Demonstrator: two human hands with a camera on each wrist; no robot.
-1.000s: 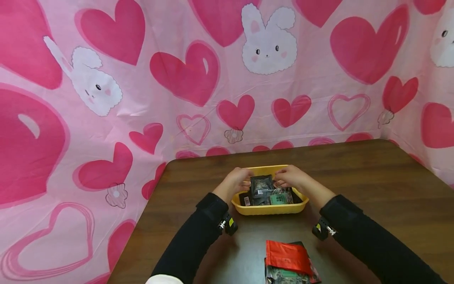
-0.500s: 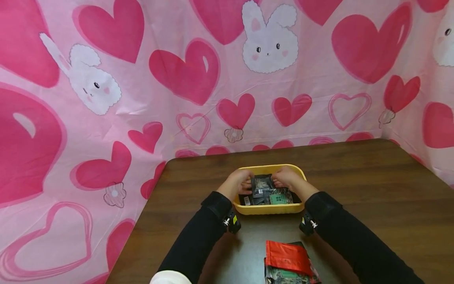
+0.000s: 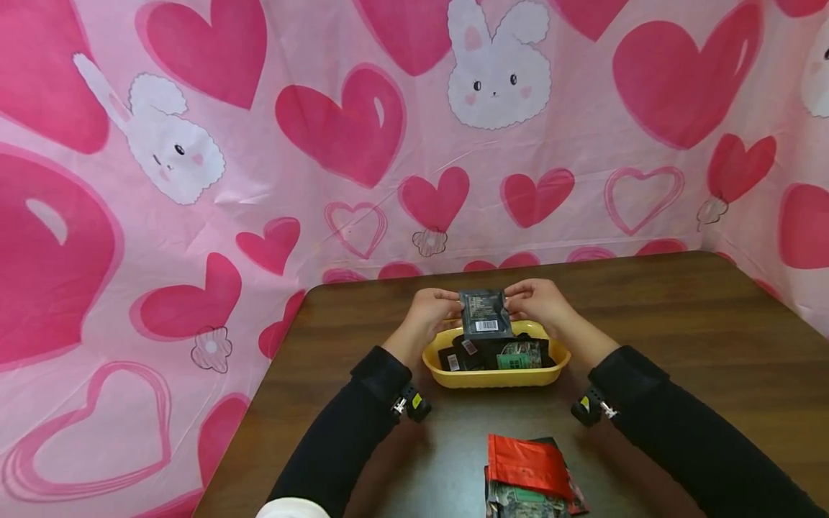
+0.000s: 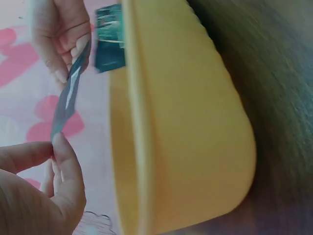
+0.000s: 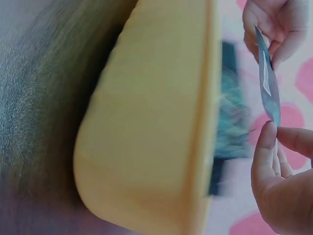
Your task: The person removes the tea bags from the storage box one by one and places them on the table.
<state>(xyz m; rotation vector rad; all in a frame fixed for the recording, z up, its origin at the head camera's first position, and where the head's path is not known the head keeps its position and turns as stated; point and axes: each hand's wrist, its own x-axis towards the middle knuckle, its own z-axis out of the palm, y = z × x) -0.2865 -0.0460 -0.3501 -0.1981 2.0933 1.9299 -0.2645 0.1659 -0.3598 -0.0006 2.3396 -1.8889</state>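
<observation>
A dark sachet [image 3: 486,314] with printed text and a white barcode is held up over the yellow basket [image 3: 499,379]. My left hand [image 3: 432,316] pinches its left edge between thumb and index finger. At the opposite edge, my right hand [image 3: 536,301] pinches it the same way. In the left wrist view the sachet [image 4: 68,95] appears nearly edge-on and slightly bent between both hands. Several more black sachets lie in the basket, among them one with a green label [image 3: 518,355].
Nearer to me on the brown wooden table [image 3: 680,324] lies a small pile of packets, topped by a red packet [image 3: 527,464]. A pink cloth [image 3: 363,237] with hearts and rabbits hangs behind the table.
Both hands have risen out of the basket, lifting the dark sachet from among the others. The red packet's pile has stayed in place.
</observation>
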